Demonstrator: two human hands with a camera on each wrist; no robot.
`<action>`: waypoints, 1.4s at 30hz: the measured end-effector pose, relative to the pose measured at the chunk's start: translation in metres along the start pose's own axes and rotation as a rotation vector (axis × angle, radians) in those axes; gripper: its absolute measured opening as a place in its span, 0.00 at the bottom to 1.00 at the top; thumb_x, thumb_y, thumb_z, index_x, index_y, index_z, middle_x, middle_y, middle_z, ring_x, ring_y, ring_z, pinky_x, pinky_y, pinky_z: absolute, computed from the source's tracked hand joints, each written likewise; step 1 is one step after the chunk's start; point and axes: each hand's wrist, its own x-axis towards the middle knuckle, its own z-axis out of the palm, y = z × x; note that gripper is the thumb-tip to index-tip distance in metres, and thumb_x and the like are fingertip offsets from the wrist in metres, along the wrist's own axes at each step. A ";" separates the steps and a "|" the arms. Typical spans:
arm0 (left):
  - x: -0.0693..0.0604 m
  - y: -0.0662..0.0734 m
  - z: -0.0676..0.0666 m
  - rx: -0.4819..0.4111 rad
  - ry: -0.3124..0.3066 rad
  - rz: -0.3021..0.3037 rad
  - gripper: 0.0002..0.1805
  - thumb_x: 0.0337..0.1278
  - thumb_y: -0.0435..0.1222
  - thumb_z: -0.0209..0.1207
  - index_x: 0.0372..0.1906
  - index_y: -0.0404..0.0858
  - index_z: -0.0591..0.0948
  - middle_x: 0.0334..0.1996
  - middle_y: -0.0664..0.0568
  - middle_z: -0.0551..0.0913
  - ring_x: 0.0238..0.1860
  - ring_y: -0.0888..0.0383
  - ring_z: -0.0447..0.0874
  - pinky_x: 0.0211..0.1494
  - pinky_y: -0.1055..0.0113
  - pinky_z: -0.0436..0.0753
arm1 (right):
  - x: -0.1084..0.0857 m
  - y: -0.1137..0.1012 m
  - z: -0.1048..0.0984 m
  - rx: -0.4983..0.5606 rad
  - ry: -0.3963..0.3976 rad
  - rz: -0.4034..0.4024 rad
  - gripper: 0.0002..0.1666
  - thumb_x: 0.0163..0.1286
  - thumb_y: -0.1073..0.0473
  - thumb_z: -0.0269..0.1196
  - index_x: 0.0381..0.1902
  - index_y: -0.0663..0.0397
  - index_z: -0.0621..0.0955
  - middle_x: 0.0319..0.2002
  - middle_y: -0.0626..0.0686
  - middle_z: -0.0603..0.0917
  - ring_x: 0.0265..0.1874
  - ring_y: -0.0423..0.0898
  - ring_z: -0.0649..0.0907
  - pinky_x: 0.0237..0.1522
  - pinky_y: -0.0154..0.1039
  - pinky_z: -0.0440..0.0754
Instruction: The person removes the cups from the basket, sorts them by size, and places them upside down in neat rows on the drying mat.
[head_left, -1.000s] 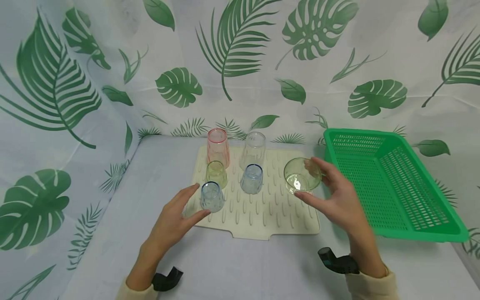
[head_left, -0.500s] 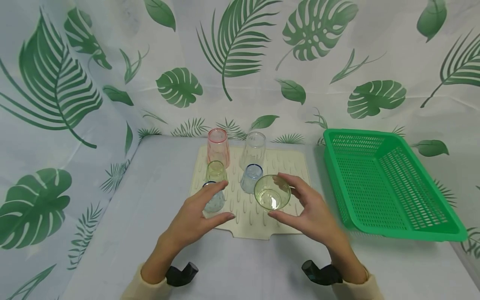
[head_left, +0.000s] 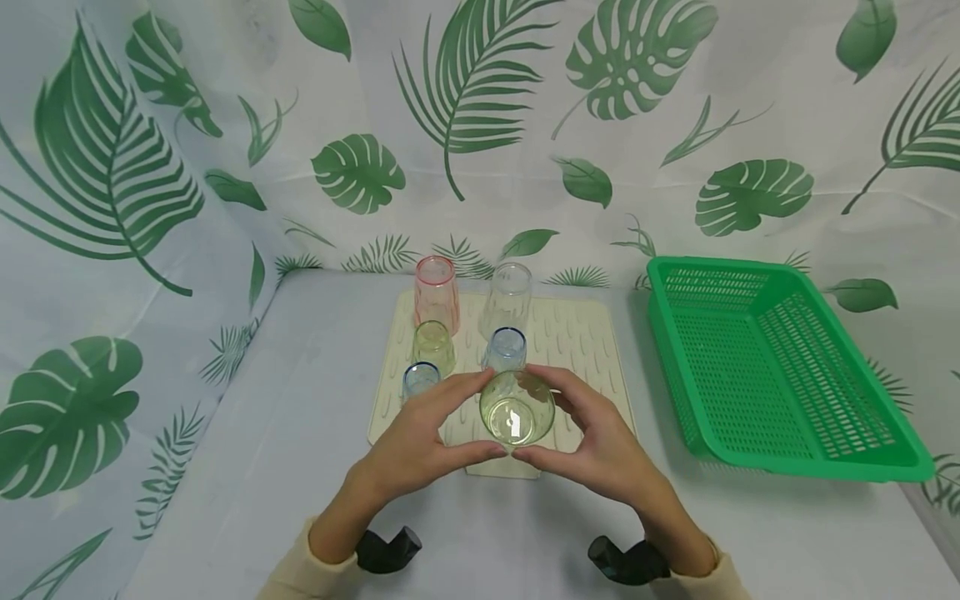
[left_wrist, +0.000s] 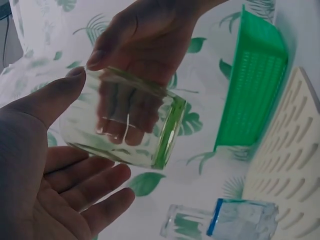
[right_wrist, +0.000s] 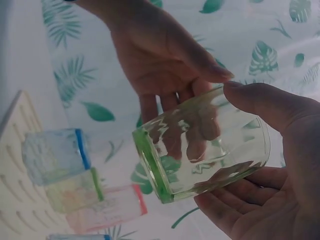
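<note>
A pale green glass [head_left: 516,408] is held up over the near part of the cream ridged mat [head_left: 581,333]. My right hand [head_left: 600,442] grips it from the right, thumb near the rim and fingers along its side. From the left, my left hand [head_left: 420,437] is also round it, and the two thumb tips nearly meet. Its thick green end [right_wrist: 152,167] points away from me. Behind it on the mat stand a blue-edged glass [head_left: 506,346] and a small green glass [head_left: 433,346]. Another blue-edged glass [head_left: 420,380] is partly hidden by my left hand.
At the back of the mat are a tall pink-edged glass [head_left: 437,296] and a tall clear glass [head_left: 508,296]. A green perforated basket [head_left: 678,400] stands right of the mat. Leaf-patterned cloth [head_left: 495,200] hangs behind and at the left.
My right hand has brought the green glass leftward and nearer to me from the mat's right side. My left hand has moved right, from beside the front blue-edged glass, to the green glass.
</note>
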 end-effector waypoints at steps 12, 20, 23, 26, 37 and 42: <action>0.003 -0.002 0.003 -0.104 -0.008 0.061 0.47 0.45 0.45 0.77 0.73 0.44 0.69 0.63 0.54 0.79 0.60 0.59 0.80 0.60 0.65 0.84 | -0.002 -0.002 0.003 0.049 -0.040 -0.036 0.52 0.48 0.63 0.81 0.71 0.51 0.71 0.61 0.54 0.80 0.61 0.40 0.79 0.62 0.28 0.79; 0.005 -0.001 0.004 -0.129 0.032 0.094 0.44 0.41 0.46 0.79 0.68 0.43 0.74 0.58 0.54 0.81 0.55 0.59 0.81 0.57 0.66 0.85 | -0.004 0.000 0.005 0.142 -0.055 -0.064 0.56 0.43 0.65 0.80 0.72 0.53 0.70 0.62 0.57 0.78 0.62 0.39 0.78 0.61 0.30 0.81; 0.005 0.000 0.005 -0.133 0.053 0.101 0.42 0.41 0.47 0.79 0.66 0.43 0.76 0.57 0.54 0.82 0.54 0.58 0.82 0.55 0.66 0.86 | -0.005 0.001 0.006 0.187 -0.061 -0.061 0.57 0.44 0.67 0.80 0.73 0.54 0.67 0.64 0.59 0.76 0.63 0.40 0.77 0.61 0.31 0.81; 0.005 0.001 0.006 -0.134 0.064 0.103 0.41 0.43 0.48 0.78 0.65 0.44 0.76 0.56 0.54 0.82 0.53 0.56 0.82 0.54 0.66 0.86 | -0.006 0.006 0.009 0.195 -0.057 -0.045 0.60 0.45 0.68 0.80 0.75 0.54 0.65 0.66 0.60 0.74 0.65 0.39 0.76 0.62 0.31 0.80; 0.007 0.002 0.005 -0.137 0.078 0.105 0.40 0.43 0.48 0.77 0.65 0.44 0.76 0.56 0.54 0.82 0.56 0.59 0.81 0.55 0.64 0.87 | -0.011 0.030 0.035 0.264 -0.130 0.065 0.46 0.54 0.62 0.78 0.70 0.50 0.71 0.66 0.55 0.78 0.63 0.43 0.80 0.61 0.38 0.83; 0.006 0.002 0.004 -0.135 0.080 0.115 0.40 0.43 0.48 0.77 0.65 0.42 0.76 0.56 0.53 0.82 0.56 0.59 0.81 0.55 0.64 0.87 | -0.011 0.035 0.039 0.315 -0.126 0.034 0.44 0.57 0.65 0.76 0.70 0.53 0.72 0.66 0.58 0.77 0.63 0.43 0.80 0.61 0.38 0.83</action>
